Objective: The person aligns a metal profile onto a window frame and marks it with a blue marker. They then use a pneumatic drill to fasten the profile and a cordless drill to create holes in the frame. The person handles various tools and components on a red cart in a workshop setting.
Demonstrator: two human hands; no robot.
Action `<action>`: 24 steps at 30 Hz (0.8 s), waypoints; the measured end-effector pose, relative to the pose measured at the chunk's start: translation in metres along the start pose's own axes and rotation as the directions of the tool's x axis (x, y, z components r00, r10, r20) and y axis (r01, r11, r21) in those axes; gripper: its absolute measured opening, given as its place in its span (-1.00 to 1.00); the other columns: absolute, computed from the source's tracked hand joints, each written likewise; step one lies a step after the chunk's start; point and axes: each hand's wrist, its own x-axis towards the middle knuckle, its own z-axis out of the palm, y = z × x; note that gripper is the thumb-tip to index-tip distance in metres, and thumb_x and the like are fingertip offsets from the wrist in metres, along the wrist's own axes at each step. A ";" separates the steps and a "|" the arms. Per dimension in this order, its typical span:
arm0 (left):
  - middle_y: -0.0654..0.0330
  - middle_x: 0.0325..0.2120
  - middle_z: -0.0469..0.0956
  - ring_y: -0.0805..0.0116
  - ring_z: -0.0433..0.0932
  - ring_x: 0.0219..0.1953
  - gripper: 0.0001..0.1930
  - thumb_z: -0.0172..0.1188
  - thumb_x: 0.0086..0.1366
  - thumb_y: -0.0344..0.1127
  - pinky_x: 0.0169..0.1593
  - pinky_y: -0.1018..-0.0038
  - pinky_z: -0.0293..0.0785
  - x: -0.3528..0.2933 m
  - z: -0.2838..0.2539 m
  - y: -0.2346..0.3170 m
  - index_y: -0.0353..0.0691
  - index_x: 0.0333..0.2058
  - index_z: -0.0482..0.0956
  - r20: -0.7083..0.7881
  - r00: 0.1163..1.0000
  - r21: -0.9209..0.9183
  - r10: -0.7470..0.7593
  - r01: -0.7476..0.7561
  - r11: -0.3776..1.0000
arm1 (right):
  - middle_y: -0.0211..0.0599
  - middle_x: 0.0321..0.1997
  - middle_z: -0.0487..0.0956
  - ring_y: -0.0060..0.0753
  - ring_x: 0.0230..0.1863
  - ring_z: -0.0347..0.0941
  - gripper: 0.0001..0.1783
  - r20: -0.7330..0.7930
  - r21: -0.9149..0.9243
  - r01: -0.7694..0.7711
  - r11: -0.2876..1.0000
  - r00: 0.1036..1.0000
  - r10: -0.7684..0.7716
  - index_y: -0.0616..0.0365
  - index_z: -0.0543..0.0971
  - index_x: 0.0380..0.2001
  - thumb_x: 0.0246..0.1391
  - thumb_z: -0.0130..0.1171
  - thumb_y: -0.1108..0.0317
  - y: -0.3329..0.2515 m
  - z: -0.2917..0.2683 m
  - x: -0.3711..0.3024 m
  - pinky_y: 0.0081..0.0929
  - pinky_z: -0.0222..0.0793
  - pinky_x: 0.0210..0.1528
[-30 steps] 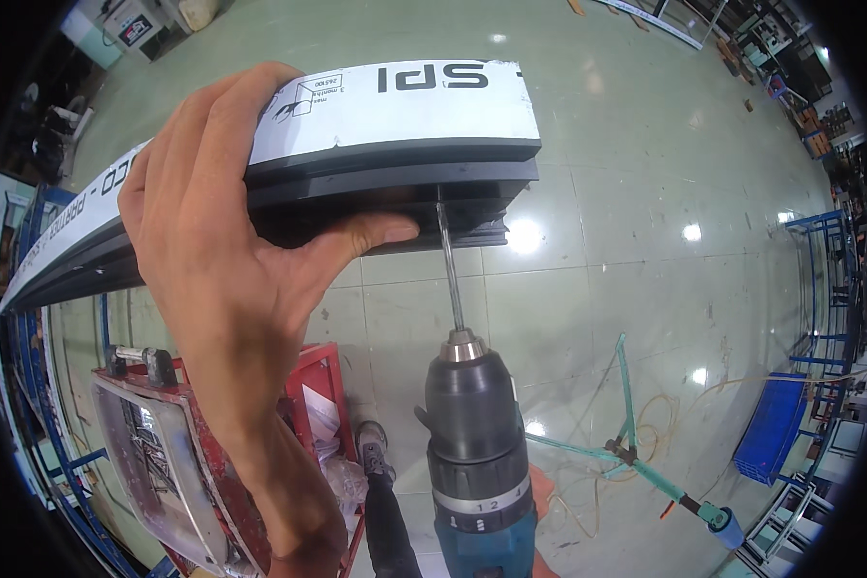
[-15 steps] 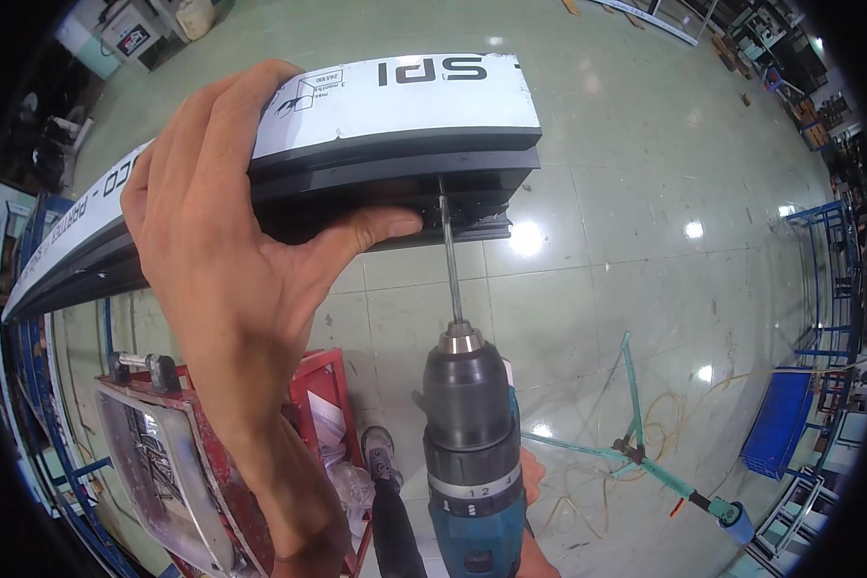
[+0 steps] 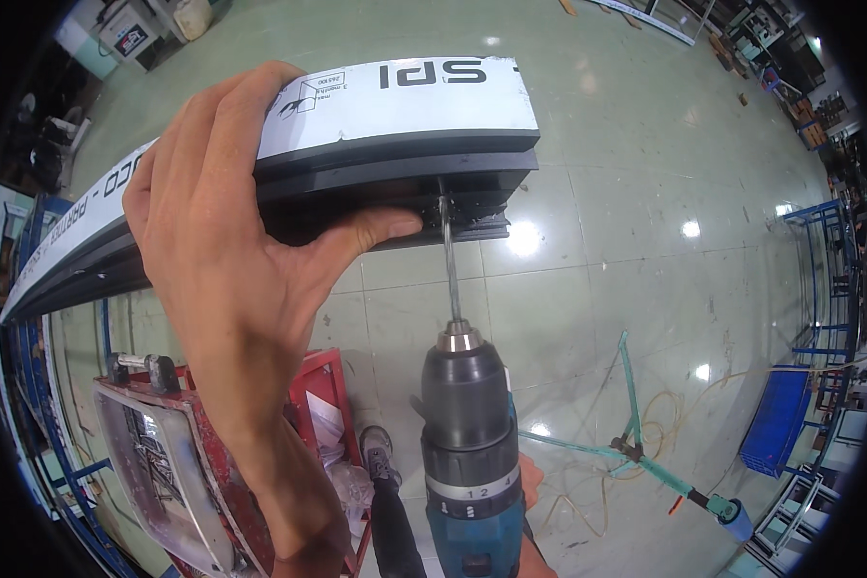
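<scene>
A long dark metal profile [image 3: 395, 159] with white printed film on its top face runs from the far left to the upper middle. My left hand [image 3: 222, 183] is wrapped round it near its right end, fingers over the film and thumb underneath. My right hand [image 3: 532, 477] is mostly hidden behind a teal and black cordless drill [image 3: 467, 414], its fingers closed round the drill's grip. The drill's long bit [image 3: 451, 260] points away from me, its tip at the inner face of the profile beside my left thumb. Small dark shavings cling near the tip.
At lower left stands a red cart [image 3: 323, 376] with a grey-framed case [image 3: 164, 462] and plastic wrap. A green tripod stand [image 3: 631, 448] and a loose pale hose [image 3: 597, 520] are on the tiled floor at right. Beyond are a blue crate [image 3: 775, 419] and blue racks [image 3: 819, 279].
Almost nothing differs. The drill and the profile's end have shifted very slightly left in the picture; both hands keep their holds and the bit stays at the same spot.
</scene>
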 end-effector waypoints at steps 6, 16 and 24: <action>0.11 0.06 0.60 0.06 0.50 0.15 -0.07 0.64 -0.22 0.10 0.29 0.16 0.19 -0.002 0.002 -0.002 -0.23 0.15 0.55 -0.014 1.000 0.016 0.016 -0.015 1.000 | 0.00 -0.37 0.66 -0.02 -0.37 0.66 -0.65 0.000 0.039 -0.029 0.999 1.000 0.029 0.46 0.59 -0.34 -0.28 0.43 0.52 -0.011 -0.007 0.001 -0.28 0.60 -0.28; 0.18 0.02 0.60 0.07 0.52 0.14 -0.09 0.64 -0.23 0.09 0.30 0.13 0.19 -0.002 0.003 -0.004 -0.18 0.13 0.56 -0.036 0.999 -0.035 -0.033 0.032 0.999 | -0.01 -0.36 0.67 -0.04 -0.38 0.66 -0.65 0.028 0.041 -0.069 0.997 0.997 0.068 0.45 0.59 -0.33 -0.26 0.42 0.51 -0.033 -0.017 -0.002 -0.30 0.59 -0.29; 0.17 0.01 0.59 0.07 0.51 0.13 -0.18 0.62 -0.17 -0.02 0.32 0.15 0.15 -0.002 -0.002 -0.002 -0.16 0.11 0.56 -0.003 0.998 -0.062 -0.061 0.060 0.996 | -0.02 -0.35 0.67 -0.06 -0.38 0.66 -0.65 0.043 0.034 -0.081 0.996 0.996 0.079 0.45 0.60 -0.31 -0.24 0.42 0.51 -0.044 -0.019 0.000 -0.31 0.59 -0.29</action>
